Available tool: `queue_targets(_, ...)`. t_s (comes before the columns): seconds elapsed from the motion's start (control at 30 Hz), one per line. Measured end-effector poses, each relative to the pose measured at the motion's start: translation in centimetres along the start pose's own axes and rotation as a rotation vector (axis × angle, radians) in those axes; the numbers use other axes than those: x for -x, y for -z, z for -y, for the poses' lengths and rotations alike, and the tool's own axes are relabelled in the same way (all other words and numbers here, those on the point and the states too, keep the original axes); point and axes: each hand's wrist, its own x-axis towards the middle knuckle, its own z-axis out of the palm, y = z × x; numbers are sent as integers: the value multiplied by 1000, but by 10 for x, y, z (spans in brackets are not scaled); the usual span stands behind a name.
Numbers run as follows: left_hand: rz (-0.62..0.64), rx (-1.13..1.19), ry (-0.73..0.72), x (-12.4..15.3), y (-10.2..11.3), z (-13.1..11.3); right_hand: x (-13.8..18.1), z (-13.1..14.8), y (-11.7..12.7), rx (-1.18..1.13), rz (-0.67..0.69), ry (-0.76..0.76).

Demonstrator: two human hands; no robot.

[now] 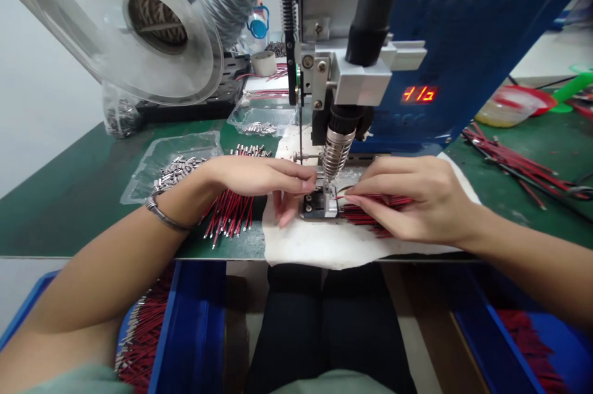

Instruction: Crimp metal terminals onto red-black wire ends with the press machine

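Bending inward beside the screw-fastened fixture (pixel 315 204), the left hand (pixel 252 176) hides its grip; the right hand (pixel 410 196) pinches a red wire (pixel 340 197).

A workshop: blue machine (pixel 463 29) (digits (pixel 419 94) glowing), red wires (pixel 238 199), blue bins (pixel 199 320).

Your small dark fixture (pixel 311 205) sits flat, silvery block (pixel 330 207) on its right side — red and black wires (pixel 359 215) bunched just right of it, one red wire (pixel 340 197) pointing toward it.
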Motion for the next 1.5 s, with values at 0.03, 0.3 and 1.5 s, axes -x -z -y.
queue_targets(0.03, 10, 14, 4, 1, 0, -1, 0, 0, 1, 10, -13, 10)
queue_targets(0.3, 36, 73, 28, 4, 0, -3, 6, 7, 4, 18, -124, 148)
queue_targets(1.5, -232, -389, 129, 73, 8, -30, 52, -7, 47, 280, -239, 202)
